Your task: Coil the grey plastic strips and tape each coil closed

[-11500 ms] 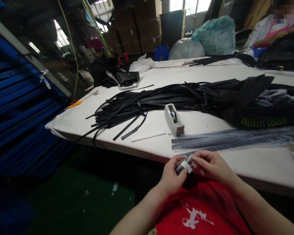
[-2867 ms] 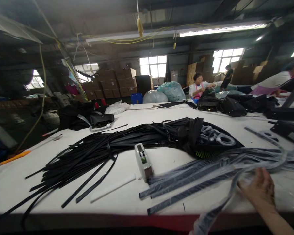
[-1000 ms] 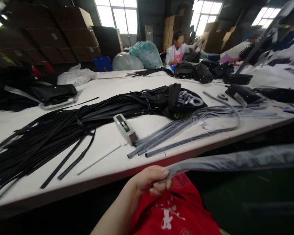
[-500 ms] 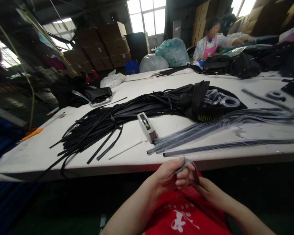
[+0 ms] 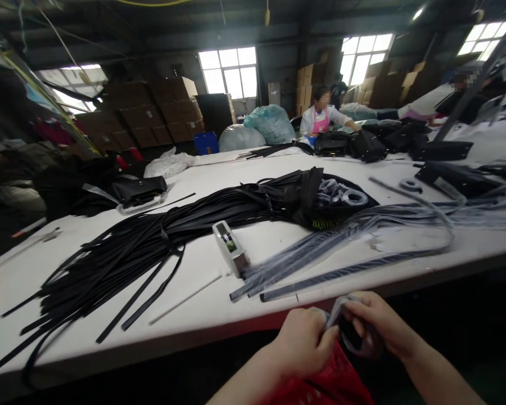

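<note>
Just off the table's front edge, my left hand [image 5: 304,342] is closed on a plastic-wrapped dark strap [image 5: 340,308]. My right hand [image 5: 377,322] grips the same strap a little further right, where it bends into a loop between and below the hands. Part of the strap is hidden by my fingers. Several long strips in clear wrap [image 5: 320,277] lie on the table beyond my hands. Left of their ends stands a small white tape dispenser [image 5: 227,242], near a thin white stick [image 5: 185,299].
A thick bundle of black straps [image 5: 152,242] spreads over the white table [image 5: 202,270]. Beside it, a black bag holds several wrapped rolls [image 5: 352,197]. Black bags [image 5: 369,145] lie at the back right, near a co-worker in a pink apron [image 5: 318,121]. Another person bends at far right.
My view has swung right. My hands have moved apart, and the strap now shows as a larger wrapped loop between them. Things on the table keep their places.
</note>
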Demonstrator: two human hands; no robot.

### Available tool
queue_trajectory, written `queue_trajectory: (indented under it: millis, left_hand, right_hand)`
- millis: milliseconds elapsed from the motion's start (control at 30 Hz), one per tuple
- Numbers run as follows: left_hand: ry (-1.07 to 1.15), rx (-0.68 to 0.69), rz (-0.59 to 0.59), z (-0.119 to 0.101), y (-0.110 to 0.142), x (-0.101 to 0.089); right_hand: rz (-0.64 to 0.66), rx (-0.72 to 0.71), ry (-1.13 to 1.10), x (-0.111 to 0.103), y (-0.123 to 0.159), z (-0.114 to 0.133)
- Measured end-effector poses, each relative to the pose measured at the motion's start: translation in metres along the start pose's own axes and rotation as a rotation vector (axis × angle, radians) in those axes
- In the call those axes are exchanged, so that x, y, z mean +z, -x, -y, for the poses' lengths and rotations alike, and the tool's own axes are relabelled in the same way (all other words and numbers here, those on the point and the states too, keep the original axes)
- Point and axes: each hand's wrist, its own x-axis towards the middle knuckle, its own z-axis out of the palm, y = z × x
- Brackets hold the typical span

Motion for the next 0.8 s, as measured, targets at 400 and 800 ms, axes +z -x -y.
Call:
queue_trajectory:
  millis: [400,800]
  left_hand:
    - [0.801,-0.11,-0.369,0.008,-0.003,0.009]
    - [0.665,-0.282,0.029,0.011,0.009,0.005]
  right_hand:
    - [0.567,-0.027,-0.07,0.091,0.035,0.0]
    - [-0.229,-0.232,0.454,-0.006,0.005,0.014]
